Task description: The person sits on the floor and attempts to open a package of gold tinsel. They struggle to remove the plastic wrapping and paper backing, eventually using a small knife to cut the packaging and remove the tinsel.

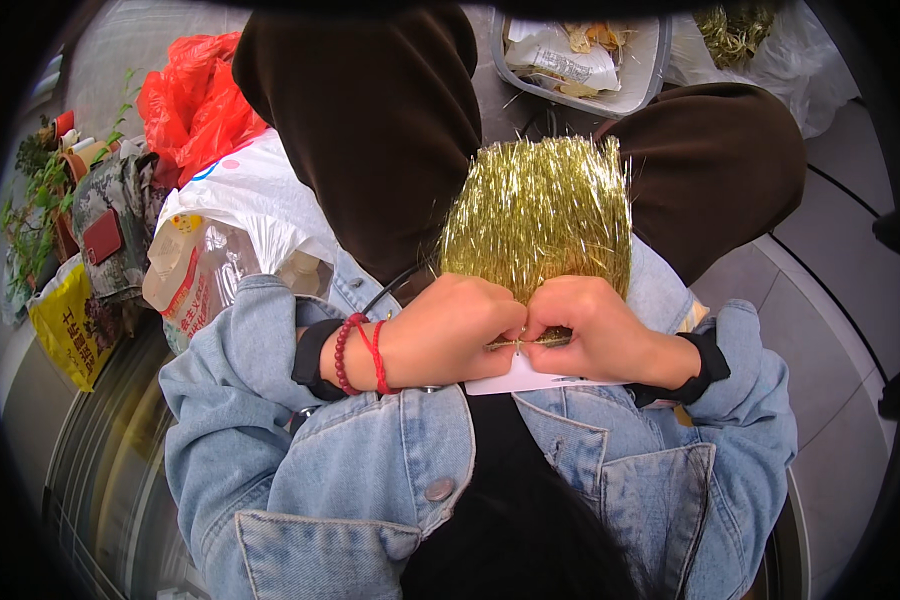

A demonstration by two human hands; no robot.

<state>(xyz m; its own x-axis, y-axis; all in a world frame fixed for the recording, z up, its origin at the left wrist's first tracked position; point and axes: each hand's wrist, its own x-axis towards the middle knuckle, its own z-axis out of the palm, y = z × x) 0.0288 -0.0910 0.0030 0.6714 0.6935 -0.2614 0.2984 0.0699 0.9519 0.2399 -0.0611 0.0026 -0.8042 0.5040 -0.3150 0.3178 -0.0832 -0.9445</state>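
Observation:
A thick sheaf of gold tinsel strands (540, 210) fans out over my lap, its cut ends towards my knees. My left hand (457, 326) and my right hand (589, 326) meet at the near end of the tinsel, knuckles almost touching. Between thumb and curled fingers, each hand pinches part of a narrow gold band there. A small bit of tie or wire seems to stick out between the thumbs, too small to make out. Under the hands lies a white card or sheet (495, 381), partly covered by them.
Beyond my knees stands a plastic tub (649, 86) of scraps; a clear bag (802, 67) with gold tinsel is beside it. At left are a red plastic bag (195, 105), a white bag (270, 187) of containers, potted plants (41, 195) and a phone (103, 236) on camouflage cloth. A black cable (840, 307) runs at right.

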